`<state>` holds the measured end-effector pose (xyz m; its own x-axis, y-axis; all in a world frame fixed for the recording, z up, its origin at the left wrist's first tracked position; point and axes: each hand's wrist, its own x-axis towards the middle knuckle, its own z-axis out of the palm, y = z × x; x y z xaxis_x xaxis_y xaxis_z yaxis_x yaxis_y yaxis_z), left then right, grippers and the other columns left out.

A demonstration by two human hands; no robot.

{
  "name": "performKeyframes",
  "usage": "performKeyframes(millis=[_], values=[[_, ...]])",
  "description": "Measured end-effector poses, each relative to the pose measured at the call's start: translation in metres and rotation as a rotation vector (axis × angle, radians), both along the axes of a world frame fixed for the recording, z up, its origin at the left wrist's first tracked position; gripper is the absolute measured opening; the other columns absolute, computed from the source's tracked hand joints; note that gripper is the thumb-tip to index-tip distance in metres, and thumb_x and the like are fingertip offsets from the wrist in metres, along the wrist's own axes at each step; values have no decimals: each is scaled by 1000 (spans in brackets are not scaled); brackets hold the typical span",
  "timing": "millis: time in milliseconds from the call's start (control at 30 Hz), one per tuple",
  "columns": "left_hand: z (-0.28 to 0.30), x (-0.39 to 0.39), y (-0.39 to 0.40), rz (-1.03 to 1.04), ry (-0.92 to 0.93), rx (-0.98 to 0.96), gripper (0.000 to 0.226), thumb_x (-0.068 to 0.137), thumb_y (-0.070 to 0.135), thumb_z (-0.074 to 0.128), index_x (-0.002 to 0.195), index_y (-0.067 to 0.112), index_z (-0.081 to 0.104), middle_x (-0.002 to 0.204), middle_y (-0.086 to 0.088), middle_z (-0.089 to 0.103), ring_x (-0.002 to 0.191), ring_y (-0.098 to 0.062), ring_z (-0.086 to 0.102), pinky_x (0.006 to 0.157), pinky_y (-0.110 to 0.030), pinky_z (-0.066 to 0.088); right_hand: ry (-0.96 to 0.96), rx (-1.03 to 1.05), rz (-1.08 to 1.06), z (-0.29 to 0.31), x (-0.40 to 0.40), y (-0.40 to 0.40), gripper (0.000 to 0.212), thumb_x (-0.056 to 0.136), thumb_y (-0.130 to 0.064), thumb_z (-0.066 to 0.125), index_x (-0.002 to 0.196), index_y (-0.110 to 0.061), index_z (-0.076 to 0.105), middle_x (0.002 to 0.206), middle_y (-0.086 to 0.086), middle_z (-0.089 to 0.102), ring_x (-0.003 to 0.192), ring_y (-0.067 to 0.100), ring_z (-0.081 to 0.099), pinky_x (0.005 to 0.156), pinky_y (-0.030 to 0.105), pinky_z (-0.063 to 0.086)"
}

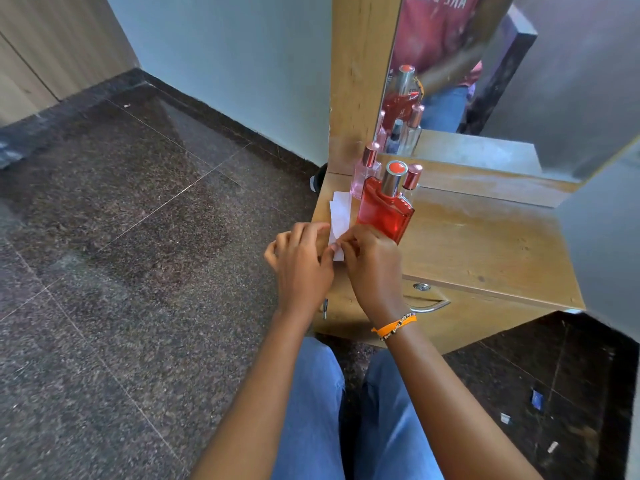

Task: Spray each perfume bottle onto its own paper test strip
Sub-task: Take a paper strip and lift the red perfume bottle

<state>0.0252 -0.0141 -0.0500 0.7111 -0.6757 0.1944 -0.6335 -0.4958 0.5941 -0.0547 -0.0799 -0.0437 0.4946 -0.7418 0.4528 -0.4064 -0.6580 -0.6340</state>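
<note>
I saw both hands, left and right, pinching the paper test strips at centre frame; their long axis ran up-frame, left of the red perfume bottle.

Your wooden dresser top carries the red perfume bottle, two rose-capped bottles behind it, and white paper strips at its left edge.

Soft, even daylight, sheen on the floor tiles, wide-angle bending at edges, slight overall softness.
</note>
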Motion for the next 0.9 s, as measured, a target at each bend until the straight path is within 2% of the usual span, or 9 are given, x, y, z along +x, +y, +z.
performKeyframes(millis=[100, 267, 367, 500, 567, 600, 667, 767, 900], values=[[1, -2, 0, -1, -16, -5, 24, 88, 21, 57, 109, 32, 58, 115, 12, 59, 112, -17, 45, 98, -37, 19, -27, 35, -22, 1, 0, -1, 8, 76, 0, 66, 71, -4, 62, 72, 10, 66, 63, 27, 60, 54, 40, 49], [-1, -2, 3, -2, -35, -39, 28, 86, 13, 56, 104, 34, 63, 112, 13, 62, 109, -18, 49, 106, -47, 22, -35, 73, -31, 1, 0, -2, 11, 76, -1, 70, 71, -7, 62, 71, 7, 65, 63, 23, 60, 55, 39, 50], [-4, -1, 5, -27, -118, -12, 31, 84, 9, 56, 103, 31, 66, 111, 12, 61, 105, -20, 51, 106, -53, 23, -28, 98, -2, 2, 0, -1, 12, 76, -1, 71, 70, -6, 61, 71, 6, 65, 64, 20, 59, 57, 41, 50], [1, -3, 3, -41, -127, 0, 27, 85, 21, 38, 90, 27, 65, 108, 12, 60, 103, -19, 49, 106, -52, 20, -103, 199, 7, 11, -2, 3, 11, 74, -3, 74, 74, -8, 64, 74, 5, 67, 65, 20, 62, 60, 38, 52], [4, -3, -1, -43, -116, 4, 24, 85, 25, 40, 87, 25, 63, 110, 13, 60, 106, -18, 47, 105, -50, 20, -158, 206, -10, 17, -6, 5, 11, 77, -2, 72, 76, -9, 63, 75, 5, 68, 67, 19, 64, 61, 38, 52], [4, -2, -4, -45, -140, 6, 21, 86, 27, 43, 89, 25, 64, 113, 14, 60, 109, -18, 46, 105, -49, 21, -176, 196, -19, 20, -8, 5, 13, 80, -2, 69, 75, -10, 60, 74, 3, 68, 67, 15, 63, 60, 36, 51], [6, -2, -8, -65, -221, 9, 22, 87, 26, 49, 100, 22, 65, 119, 14, 61, 116, -21, 44, 105, -49, 19, -194, 173, -34, 26, -11, 6, 20, 86, -3, 62, 74, -14, 49, 67, -9, 60, 63, 2, 57, 55, 19, 44], [11, -3, -15, -90, -309, 48, 22, 87, 24, 47, 94, 19, 68, 112, 9, 66, 120, -25, 45, 106, -49, 12, -202, 120, -49, 34, -14, 7, 24, 90, -6, 57, 76, -17, 42, 60, -17, 45, 58, -4, 50, 50, 9, 32], [13, -1, -17, -79, -271, 60, 17, 87, 22, 51, 89, 18, 68, 103, 5, 70, 124, -25, 44, 109, -52, 9, -287, 31, -74, 43, -22, 7, 16, 88, -3, 61, 78, -6, 50, 65, -1, 59, 61, 10, 53, 52, 16, 39]])
